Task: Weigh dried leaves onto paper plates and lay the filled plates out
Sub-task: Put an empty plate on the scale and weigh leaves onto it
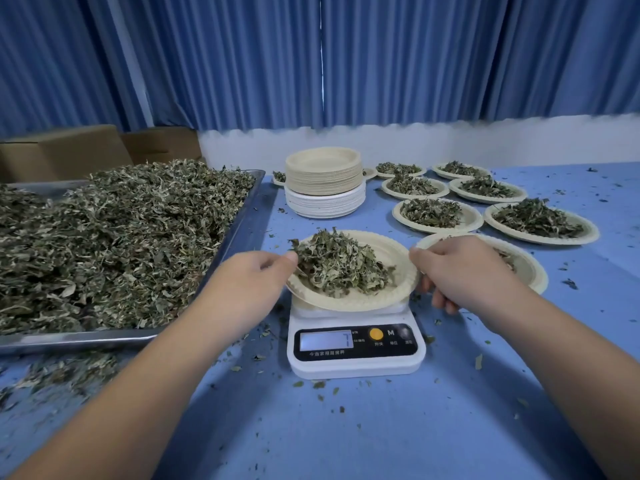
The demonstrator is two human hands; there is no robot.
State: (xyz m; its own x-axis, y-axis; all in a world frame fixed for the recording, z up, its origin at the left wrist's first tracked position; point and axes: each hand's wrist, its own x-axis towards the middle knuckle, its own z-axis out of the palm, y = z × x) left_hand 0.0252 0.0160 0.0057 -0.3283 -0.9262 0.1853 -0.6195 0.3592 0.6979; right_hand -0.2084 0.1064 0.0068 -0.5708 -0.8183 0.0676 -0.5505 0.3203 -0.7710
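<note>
Mid-task. One paper plate (pixel 393 252) with dried leaves (pixel 339 265) sits on the one scale (pixel 356 358), near the desk (pixel 381 434) middle. The left hand (pixel 256 275) pinches its left rim and the right hand (pixel 460 271) grips its right rim, probably to lift it off. Seven filled plates (pixel 475 220) are laid out toward the far right corner, and two more are half hidden behind the one stack of empty plates (pixel 323 181). One tray (pixel 69 340) at the left edge is heaped with leaves, so plenty is left.
</note>
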